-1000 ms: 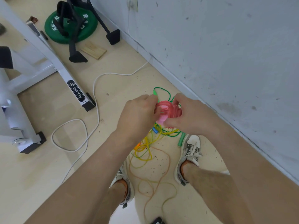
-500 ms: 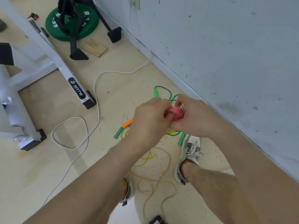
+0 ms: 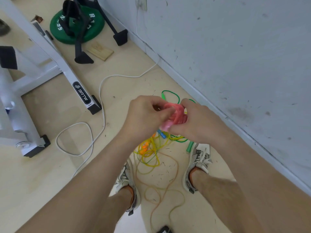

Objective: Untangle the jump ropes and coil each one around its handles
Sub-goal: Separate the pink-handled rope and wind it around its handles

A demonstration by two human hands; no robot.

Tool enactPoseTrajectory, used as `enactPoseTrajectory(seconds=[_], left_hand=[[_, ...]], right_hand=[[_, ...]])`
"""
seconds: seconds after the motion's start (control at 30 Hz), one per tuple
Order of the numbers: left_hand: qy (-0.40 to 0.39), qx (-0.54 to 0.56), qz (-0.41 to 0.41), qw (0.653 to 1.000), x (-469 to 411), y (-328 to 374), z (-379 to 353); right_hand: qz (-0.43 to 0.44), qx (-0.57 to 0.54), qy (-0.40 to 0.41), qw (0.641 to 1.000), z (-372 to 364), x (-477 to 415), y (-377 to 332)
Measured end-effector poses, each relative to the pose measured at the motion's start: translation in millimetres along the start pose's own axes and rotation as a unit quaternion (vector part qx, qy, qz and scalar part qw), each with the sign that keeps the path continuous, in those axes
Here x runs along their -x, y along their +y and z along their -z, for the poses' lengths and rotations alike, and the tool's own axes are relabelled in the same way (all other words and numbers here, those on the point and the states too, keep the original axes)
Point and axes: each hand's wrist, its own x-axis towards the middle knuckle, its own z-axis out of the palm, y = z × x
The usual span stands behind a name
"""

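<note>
A pink jump rope (image 3: 175,117), wound in coils around its handles, is held between both hands above the floor. My left hand (image 3: 144,115) pinches the bundle's left side with curled fingers. My right hand (image 3: 193,121) grips its right and lower side. Below them on the floor lies a tangle of yellow rope (image 3: 149,157), an orange rope (image 3: 165,185), a green rope (image 3: 170,95) with a green handle (image 3: 189,147), orange handles (image 3: 144,147) and a blue handle (image 3: 161,134).
My two shoes (image 3: 198,163) stand on either side of the tangle. A grey wall (image 3: 235,56) runs along the right. A white cable (image 3: 99,101) loops over the floor. A white machine frame (image 3: 67,76), a green weight plate (image 3: 75,26) and a wooden block (image 3: 100,51) lie to the left.
My left hand moved in over the pink bundle, then drew back to its left side, so more of the coils show again. The view shifted slightly.
</note>
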Motion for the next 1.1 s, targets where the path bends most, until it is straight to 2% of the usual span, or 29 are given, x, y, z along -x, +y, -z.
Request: enactPoseTrajectory(seconds=[0.17,0.23,0.37,0.5,0.67,0.8,0.87,0.97,1.03,1.1], left_hand=[[-0.182,0.022,0.013,0.983,-12.7,0.2,47.3],[-0.199,0.010,0.022,0.980,-13.0,-5.3,53.1],[-0.163,0.054,0.039,0.984,-9.4,-14.0,36.8],[-0.136,0.014,0.029,0.990,-6.7,-17.2,15.9],[-0.152,-0.064,0.029,0.986,-8.4,-20.8,12.5],[-0.106,-0.043,0.004,0.993,-9.1,-22.5,18.3],[-0.071,-0.099,-0.029,0.992,-7.5,-24.3,20.7],[-0.024,-0.225,-0.077,0.971,-6.1,-25.1,21.3],[-0.032,-0.247,-0.084,0.965,-6.0,-27.0,18.4],[-0.060,-0.250,-0.090,0.962,-4.9,-28.7,15.1]], right_hand=[[0.104,0.047,-0.091,0.989,9.0,6.0,-2.2],[0.095,0.000,-0.115,0.989,11.7,7.1,-4.4],[0.102,-0.206,-0.111,0.967,8.8,6.0,-13.1],[0.079,-0.336,-0.077,0.935,10.6,2.3,-11.4],[0.062,-0.403,-0.124,0.905,12.4,5.3,-9.4],[0.035,-0.472,-0.150,0.868,11.9,0.8,-8.1],[0.030,-0.483,-0.173,0.858,10.4,-0.2,-7.1],[0.025,-0.460,-0.192,0.867,8.3,-0.1,-6.7],[0.014,-0.448,-0.181,0.875,7.9,-0.3,-5.7],[0.019,-0.411,-0.154,0.898,7.6,0.1,-7.2]])
